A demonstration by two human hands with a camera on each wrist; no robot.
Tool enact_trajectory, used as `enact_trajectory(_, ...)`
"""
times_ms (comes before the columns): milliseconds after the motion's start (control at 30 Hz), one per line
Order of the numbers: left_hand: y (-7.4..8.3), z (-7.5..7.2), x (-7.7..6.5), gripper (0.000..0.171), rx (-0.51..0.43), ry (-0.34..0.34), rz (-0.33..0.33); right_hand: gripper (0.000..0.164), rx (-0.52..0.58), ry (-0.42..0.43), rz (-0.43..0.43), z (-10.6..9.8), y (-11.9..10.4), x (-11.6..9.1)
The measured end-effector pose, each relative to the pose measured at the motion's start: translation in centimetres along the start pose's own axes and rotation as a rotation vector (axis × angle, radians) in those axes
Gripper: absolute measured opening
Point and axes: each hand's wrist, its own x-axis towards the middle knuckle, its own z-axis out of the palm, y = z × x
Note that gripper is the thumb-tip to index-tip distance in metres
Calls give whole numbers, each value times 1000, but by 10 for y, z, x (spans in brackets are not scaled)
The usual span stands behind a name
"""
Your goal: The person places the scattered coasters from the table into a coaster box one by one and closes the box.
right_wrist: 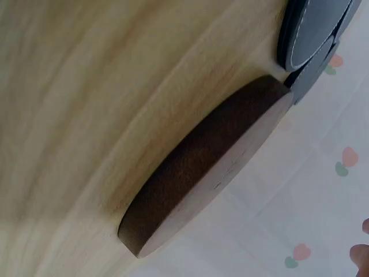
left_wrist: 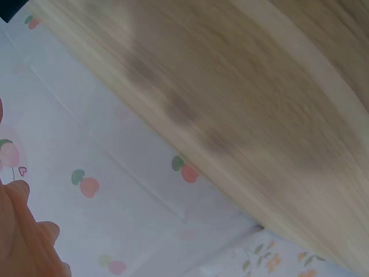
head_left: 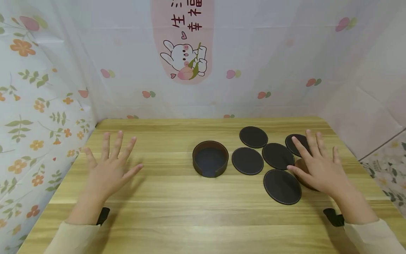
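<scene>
My left hand (head_left: 109, 173) hovers over the left side of the table, fingers spread, holding nothing. In the left wrist view only the edge of that hand (left_wrist: 26, 236) shows. With fingers also spread, my right hand (head_left: 321, 173) is above a thick brown disc (head_left: 302, 164), partly hiding it. The right wrist view shows this disc (right_wrist: 196, 167) lying flat, with a dark brown side and a paler top. Several thin black round coasters (head_left: 278, 156) with stitched rims lie beside it; one coaster (head_left: 290, 142) is partly behind the right fingers.
A round brown coaster holder (head_left: 210, 173) with a notched front stands upright near the table's middle, left of the coasters. The wooden table (head_left: 177, 218) ends at a patterned cloth backdrop (head_left: 127, 53), with more floral cloth (head_left: 35, 106) along the left.
</scene>
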Motion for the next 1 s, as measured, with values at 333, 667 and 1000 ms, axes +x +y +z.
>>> enact_trajectory(333,17,2,2,85,8,-34,29,91,7,-12,-36,6,-10,-5)
enact_trajectory(667,36,8,10,89,-179,-148,64,89,9,-57,-121,12,-15,-19)
enact_trajectory(1000,49,14,17,89,-227,-129,129,84,65,-116,-166,18,-26,-21)
